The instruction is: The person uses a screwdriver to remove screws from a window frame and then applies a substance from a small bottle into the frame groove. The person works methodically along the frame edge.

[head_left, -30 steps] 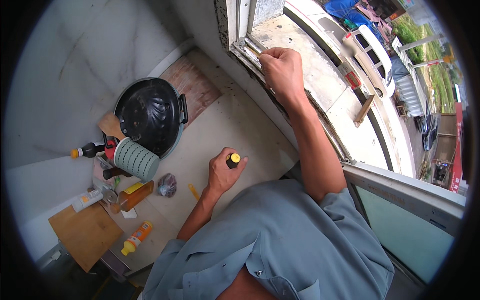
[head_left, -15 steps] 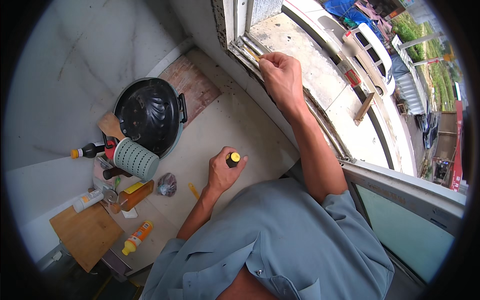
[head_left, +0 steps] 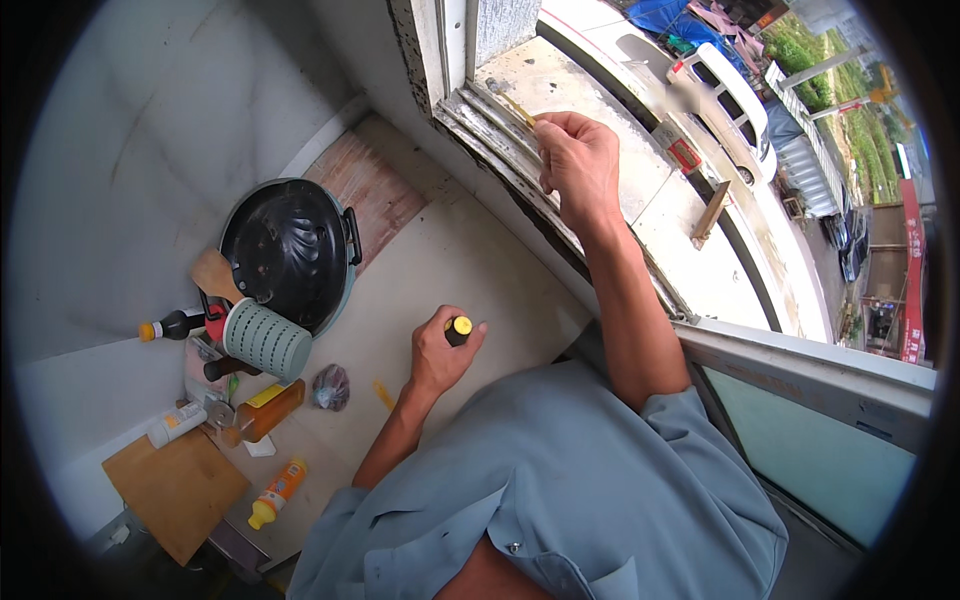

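Best worked with thin yellowish stick (head_left: 518, 108) pinched lightly in right hand (head_left: 583, 168) near window track (head_left: 487, 131) corner, and yellow-topped dark object (head_left: 459, 329) grasped steadily in left hand (head_left: 436, 354).

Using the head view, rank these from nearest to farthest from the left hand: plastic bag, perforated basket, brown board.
1. Plastic bag: left of the left hand, slightly lower in view.
2. Perforated basket: farther left, past the bag.
3. Brown board: lower left.
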Action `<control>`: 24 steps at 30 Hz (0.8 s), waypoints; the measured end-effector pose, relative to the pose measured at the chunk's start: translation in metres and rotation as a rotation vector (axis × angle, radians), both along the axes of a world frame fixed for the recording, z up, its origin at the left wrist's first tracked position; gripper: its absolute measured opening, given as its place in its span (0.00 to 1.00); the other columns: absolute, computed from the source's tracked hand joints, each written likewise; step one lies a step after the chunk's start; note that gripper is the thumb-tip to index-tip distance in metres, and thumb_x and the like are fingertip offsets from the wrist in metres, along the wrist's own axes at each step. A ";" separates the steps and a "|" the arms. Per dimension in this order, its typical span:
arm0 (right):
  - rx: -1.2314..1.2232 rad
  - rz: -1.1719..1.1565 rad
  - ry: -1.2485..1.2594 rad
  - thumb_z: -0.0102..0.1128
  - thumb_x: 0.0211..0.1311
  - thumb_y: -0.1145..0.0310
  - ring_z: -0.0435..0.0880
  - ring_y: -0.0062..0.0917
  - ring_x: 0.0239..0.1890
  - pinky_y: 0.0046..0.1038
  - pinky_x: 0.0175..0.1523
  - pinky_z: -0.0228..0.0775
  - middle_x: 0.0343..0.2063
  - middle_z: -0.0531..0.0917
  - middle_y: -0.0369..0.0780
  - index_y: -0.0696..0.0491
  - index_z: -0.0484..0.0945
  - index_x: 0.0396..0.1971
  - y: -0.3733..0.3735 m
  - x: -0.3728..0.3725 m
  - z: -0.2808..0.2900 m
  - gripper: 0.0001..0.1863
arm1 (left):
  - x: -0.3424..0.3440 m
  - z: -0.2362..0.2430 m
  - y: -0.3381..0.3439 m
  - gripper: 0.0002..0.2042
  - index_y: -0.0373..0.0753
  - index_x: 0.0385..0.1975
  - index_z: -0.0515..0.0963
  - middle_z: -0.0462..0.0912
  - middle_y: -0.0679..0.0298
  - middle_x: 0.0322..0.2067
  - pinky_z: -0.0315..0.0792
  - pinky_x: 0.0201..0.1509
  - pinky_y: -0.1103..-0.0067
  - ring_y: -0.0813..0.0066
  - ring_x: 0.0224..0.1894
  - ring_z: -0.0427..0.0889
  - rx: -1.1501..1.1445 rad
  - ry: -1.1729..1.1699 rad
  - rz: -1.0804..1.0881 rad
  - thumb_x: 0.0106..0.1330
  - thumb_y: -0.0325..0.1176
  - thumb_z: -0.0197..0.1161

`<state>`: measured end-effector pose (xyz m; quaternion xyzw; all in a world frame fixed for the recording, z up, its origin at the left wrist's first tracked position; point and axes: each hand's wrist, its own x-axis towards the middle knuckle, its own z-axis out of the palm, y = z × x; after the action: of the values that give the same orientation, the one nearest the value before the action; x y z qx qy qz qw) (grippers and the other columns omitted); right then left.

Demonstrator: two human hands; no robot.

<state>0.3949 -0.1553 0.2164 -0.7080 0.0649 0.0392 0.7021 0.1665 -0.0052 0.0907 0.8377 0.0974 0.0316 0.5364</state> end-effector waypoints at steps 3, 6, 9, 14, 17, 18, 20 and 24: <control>0.007 -0.072 -0.009 0.60 0.65 0.76 0.67 0.14 0.13 0.21 0.18 0.61 0.17 0.75 0.34 0.66 0.82 0.38 -0.009 0.012 0.005 0.08 | 0.003 0.005 -0.002 0.14 0.35 0.34 0.77 0.80 0.57 0.23 0.76 0.33 0.70 0.63 0.24 0.79 0.002 0.008 -0.012 0.59 0.34 0.77; 0.048 -0.168 -0.002 0.59 0.63 0.77 0.67 0.16 0.12 0.22 0.17 0.62 0.17 0.75 0.35 0.67 0.82 0.38 -0.018 0.029 0.009 0.08 | 0.005 0.006 -0.002 0.14 0.35 0.34 0.77 0.81 0.56 0.23 0.77 0.33 0.69 0.60 0.25 0.81 -0.010 0.013 -0.019 0.59 0.34 0.77; 0.003 -0.272 -0.030 0.60 0.61 0.78 0.69 0.17 0.12 0.23 0.16 0.63 0.17 0.75 0.35 0.66 0.82 0.35 -0.027 0.051 0.005 0.07 | 0.003 0.006 0.000 0.15 0.35 0.35 0.77 0.81 0.56 0.23 0.77 0.33 0.69 0.61 0.24 0.81 -0.004 0.012 -0.013 0.59 0.34 0.77; -0.341 -0.355 -0.074 0.60 0.58 0.75 0.80 0.27 0.17 0.31 0.25 0.75 0.19 0.83 0.43 0.66 0.85 0.35 -0.050 0.081 -0.013 0.11 | 0.004 0.004 0.003 0.15 0.34 0.35 0.77 0.81 0.55 0.23 0.77 0.33 0.69 0.60 0.24 0.81 -0.003 0.011 -0.020 0.59 0.35 0.77; -0.912 -0.370 -0.340 0.53 0.61 0.70 0.88 0.46 0.30 0.44 0.40 0.80 0.29 0.87 0.56 0.60 0.88 0.33 -0.053 0.081 -0.021 0.14 | 0.003 0.004 0.003 0.15 0.34 0.35 0.77 0.81 0.55 0.23 0.77 0.33 0.69 0.61 0.24 0.81 -0.008 0.017 -0.005 0.59 0.35 0.77; -1.040 -0.314 -0.246 0.54 0.61 0.67 0.88 0.51 0.39 0.44 0.50 0.78 0.33 0.87 0.56 0.56 0.88 0.34 -0.055 0.080 -0.021 0.14 | 0.003 0.004 0.003 0.15 0.34 0.35 0.77 0.81 0.56 0.23 0.77 0.34 0.69 0.61 0.24 0.81 -0.010 0.012 -0.001 0.59 0.35 0.77; -1.161 -0.298 -0.238 0.55 0.63 0.66 0.87 0.51 0.38 0.45 0.48 0.78 0.32 0.87 0.54 0.54 0.88 0.34 -0.053 0.076 -0.024 0.13 | 0.001 0.003 0.003 0.15 0.34 0.35 0.77 0.81 0.56 0.23 0.77 0.34 0.69 0.62 0.24 0.81 -0.015 0.010 0.002 0.59 0.35 0.77; -1.203 -0.340 -0.306 0.55 0.65 0.65 0.87 0.51 0.37 0.48 0.47 0.78 0.31 0.87 0.52 0.52 0.87 0.35 -0.052 0.070 -0.025 0.12 | 0.000 0.002 0.003 0.15 0.35 0.35 0.77 0.81 0.56 0.23 0.77 0.34 0.69 0.62 0.25 0.81 -0.023 0.019 0.004 0.59 0.36 0.77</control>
<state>0.4652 -0.2078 0.1915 -0.9554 0.0857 -0.2175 0.1803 0.1666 -0.0019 0.0931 0.8316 0.1047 0.0237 0.5450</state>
